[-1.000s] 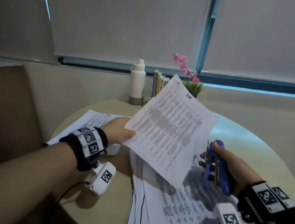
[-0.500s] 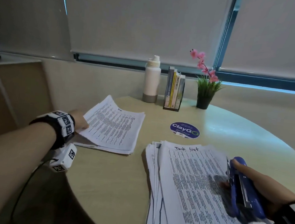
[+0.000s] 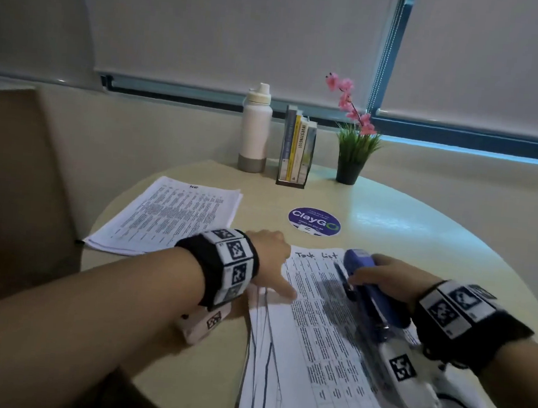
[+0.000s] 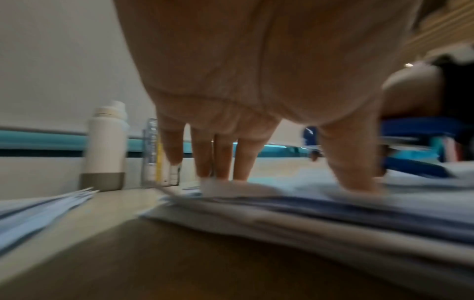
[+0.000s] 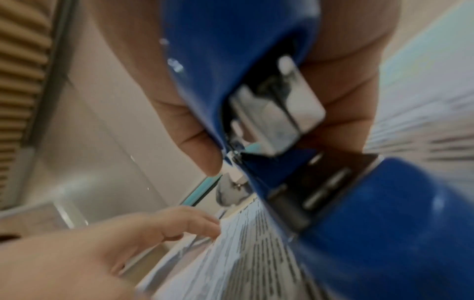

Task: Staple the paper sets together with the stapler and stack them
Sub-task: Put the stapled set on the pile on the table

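A loose pile of printed paper sets [image 3: 314, 338] lies at the table's front, its top sheet headed "Task List". My left hand [image 3: 271, 254] is at that pile's top left corner. In the blurred left wrist view its straight fingers [image 4: 220, 162] and thumb [image 4: 356, 172] touch the top sheet [image 4: 295, 194]. My right hand [image 3: 381, 275] grips the blue stapler [image 3: 373, 297] just above the pile's right side, nose pointing away from me. Close up, the stapler [image 5: 231, 60] shows its metal mouth slightly parted. A second stack of paper sets [image 3: 169, 214] lies at the left.
At the back of the round table [image 3: 453, 239] stand a white bottle [image 3: 255, 127], a few books in a holder [image 3: 297, 147] and a small potted plant with pink flowers [image 3: 352, 146]. A blue round sticker [image 3: 314, 221] marks the tabletop's middle.
My left hand carried a paper set to the left stack, let it go, then came back right to the front pile's corner. My right hand kept the stapler over that pile.
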Motion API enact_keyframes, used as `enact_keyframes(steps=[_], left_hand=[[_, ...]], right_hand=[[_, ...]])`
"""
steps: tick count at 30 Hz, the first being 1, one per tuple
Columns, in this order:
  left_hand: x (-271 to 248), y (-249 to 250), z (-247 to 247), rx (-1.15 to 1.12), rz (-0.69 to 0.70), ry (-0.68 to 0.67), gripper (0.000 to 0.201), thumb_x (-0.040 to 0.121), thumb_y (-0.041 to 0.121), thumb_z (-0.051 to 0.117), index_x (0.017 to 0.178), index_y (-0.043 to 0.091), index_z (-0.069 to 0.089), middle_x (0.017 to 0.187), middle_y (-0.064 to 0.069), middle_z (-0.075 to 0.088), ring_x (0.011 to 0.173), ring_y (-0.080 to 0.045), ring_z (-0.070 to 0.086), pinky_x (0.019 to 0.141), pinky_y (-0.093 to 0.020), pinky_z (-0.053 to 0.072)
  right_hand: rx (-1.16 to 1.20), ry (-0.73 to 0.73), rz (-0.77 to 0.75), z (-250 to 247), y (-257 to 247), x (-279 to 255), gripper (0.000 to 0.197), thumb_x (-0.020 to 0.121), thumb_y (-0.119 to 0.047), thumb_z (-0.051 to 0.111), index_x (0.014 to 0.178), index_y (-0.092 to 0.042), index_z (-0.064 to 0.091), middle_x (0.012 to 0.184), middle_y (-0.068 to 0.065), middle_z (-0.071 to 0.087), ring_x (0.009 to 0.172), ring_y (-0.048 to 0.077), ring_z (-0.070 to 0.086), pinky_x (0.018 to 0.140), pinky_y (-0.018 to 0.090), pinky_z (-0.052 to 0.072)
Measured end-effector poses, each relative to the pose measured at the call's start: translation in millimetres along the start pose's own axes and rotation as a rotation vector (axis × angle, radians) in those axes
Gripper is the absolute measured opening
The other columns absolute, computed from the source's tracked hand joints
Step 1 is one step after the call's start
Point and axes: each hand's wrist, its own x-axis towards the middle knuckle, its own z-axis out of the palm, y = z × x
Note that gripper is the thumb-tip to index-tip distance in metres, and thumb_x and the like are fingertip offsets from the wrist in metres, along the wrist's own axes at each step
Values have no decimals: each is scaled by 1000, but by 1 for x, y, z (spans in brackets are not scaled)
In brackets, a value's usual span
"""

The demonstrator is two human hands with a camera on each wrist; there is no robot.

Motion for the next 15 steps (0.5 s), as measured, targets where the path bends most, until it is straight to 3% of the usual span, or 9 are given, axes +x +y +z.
enact_keyframes(steps=[2,4,7,9,11,13,15], left_hand=[[3,16,-3,84,24,-97,79,68,76,60,108,8,58,117,-9,49,100,-25,50,82,-34,43],[5,19,-6,97,29,-129,78,66,76,62,103,8,59,111,-8,50,91,-24,49,76,-32,42],[9,17,-3,117,38,-127,74,63,79,61,88,10,58,103,-7,54,83,-24,51,72,-32,43],[10,16,0,177,34,-101,71,60,85,55,73,16,52,97,-6,53,84,-25,51,80,-37,45],[9,15,3,267,21,-81,72,57,91,47,64,20,44,92,-3,50,91,-24,46,92,-45,39],[11,14,7,304,18,-77,75,55,93,42,67,20,48,90,-1,48,98,-24,41,97,-47,33],[14,13,9,314,20,-85,80,55,94,40,78,19,57,93,-2,49,103,-25,39,98,-48,30]], right_hand=[[-140,-10,-21,4,-15,11,21,80,-23,68,92,-11,55,94,12,62,90,29,61,81,34,47],[-308,2,-40,9,-28,20,27,81,-28,66,100,-11,58,98,10,60,88,23,57,77,26,42],[-513,2,-43,19,-45,31,33,84,-34,61,105,-8,61,98,9,58,86,22,52,74,23,36],[-619,-23,-33,27,-53,35,30,89,-37,54,98,-9,57,99,10,56,88,23,50,76,25,37],[-700,-32,-60,34,-57,38,35,94,-39,45,99,-7,56,104,14,58,92,24,51,83,30,41],[-757,-35,-87,39,-57,42,43,95,-42,42,111,-4,57,116,15,61,101,27,57,90,31,43],[-784,-35,-93,43,-55,48,45,95,-42,43,116,-4,55,121,15,60,106,28,57,89,31,42]])
